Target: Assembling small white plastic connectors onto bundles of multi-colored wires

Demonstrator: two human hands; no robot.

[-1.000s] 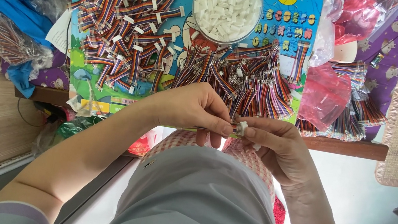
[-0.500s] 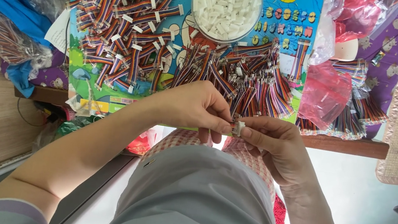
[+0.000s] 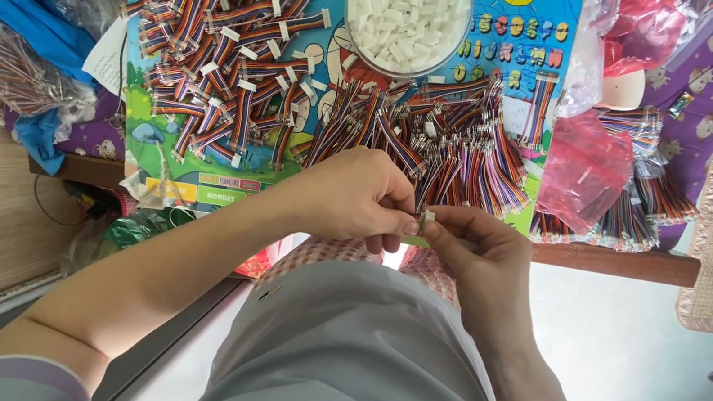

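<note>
Small white connector (image 3: 427, 221) pinched btwn fingertips of left hand (image 3: 357, 199) & right hand (image 3: 481, 257); both grips tight, above table edge (image 3: 612, 259)

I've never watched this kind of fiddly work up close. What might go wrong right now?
The small white connector is pinched only between the fingertips of the left hand and right hand, past the table edge, so it could drop into the lap. The loose pile of cut wires lies close to that edge and might slide off.

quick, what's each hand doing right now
Left hand: closed, fingertips pinching the small white plastic connector.
Right hand: closed, pinching the same connector from the other side.
</note>
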